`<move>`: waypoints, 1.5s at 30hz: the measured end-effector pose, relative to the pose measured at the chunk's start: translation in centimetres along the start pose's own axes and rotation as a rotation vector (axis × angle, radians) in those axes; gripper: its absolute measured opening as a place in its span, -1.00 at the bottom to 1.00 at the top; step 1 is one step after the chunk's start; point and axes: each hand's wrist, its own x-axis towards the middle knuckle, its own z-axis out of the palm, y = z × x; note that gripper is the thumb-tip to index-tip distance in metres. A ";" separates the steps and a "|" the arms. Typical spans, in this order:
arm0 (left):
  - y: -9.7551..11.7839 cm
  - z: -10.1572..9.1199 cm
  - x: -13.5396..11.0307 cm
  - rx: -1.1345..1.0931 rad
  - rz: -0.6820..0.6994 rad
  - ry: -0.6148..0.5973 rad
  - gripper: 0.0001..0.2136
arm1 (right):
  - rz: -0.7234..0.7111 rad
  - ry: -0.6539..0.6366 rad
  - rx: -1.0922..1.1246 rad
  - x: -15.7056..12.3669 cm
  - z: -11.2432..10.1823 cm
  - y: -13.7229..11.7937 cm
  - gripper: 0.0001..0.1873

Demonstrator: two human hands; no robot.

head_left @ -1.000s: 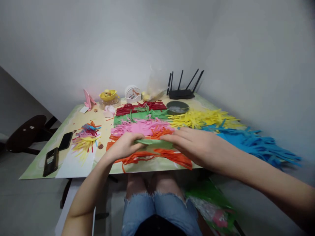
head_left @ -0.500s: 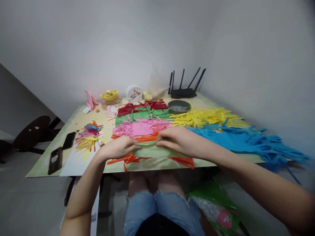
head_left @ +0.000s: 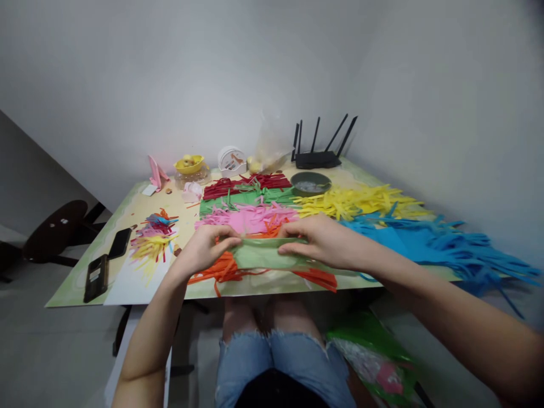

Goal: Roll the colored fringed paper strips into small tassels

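Note:
A light green strip, paper or thin cloth, is held level above the near edge of the table. My left hand pinches its left end between thumb and fingers. Gripping the right end the same way is my right hand. Below and behind the strip lie orange fringe strips, partly hidden by it. Beyond them is a pink fringed sheet, then a green fringed sheet and dark red fringe. Blue fringed sheets and yellow fringe spread to the right.
A dark bowl and a black router stand at the back. Two phones and mixed cut strips lie left, near a white sheet. A yellow basket holds fruit. A green bag rests below the table.
My left hand has risen slightly, its fingers now more raised. The light green strip has tilted up and shows more of its face. My right hand has shifted slightly right.

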 end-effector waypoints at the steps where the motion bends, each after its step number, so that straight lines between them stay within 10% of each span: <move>1: -0.2 0.0 -0.1 -0.003 0.000 -0.004 -0.83 | 0.001 -0.010 0.001 0.0 0.0 0.2 -0.77; 10: -0.3 1.1 -1.7 0.244 0.188 0.276 -0.86 | 0.004 0.071 0.065 0.1 0.0 0.8 -0.69; 22: 1.8 1.0 1.3 -0.115 -0.036 -0.208 -0.77 | 0.008 0.042 0.107 -0.5 -0.3 0.1 -0.79; 36: -0.6 3.2 -1.8 -0.749 -0.127 0.116 -0.87 | 0.000 0.371 0.754 -1.8 3.7 0.8 -0.92; 45: 0.0 2.4 -2.3 -0.408 0.067 0.148 -0.80 | -0.018 0.340 0.754 -1.7 4.1 1.1 -0.88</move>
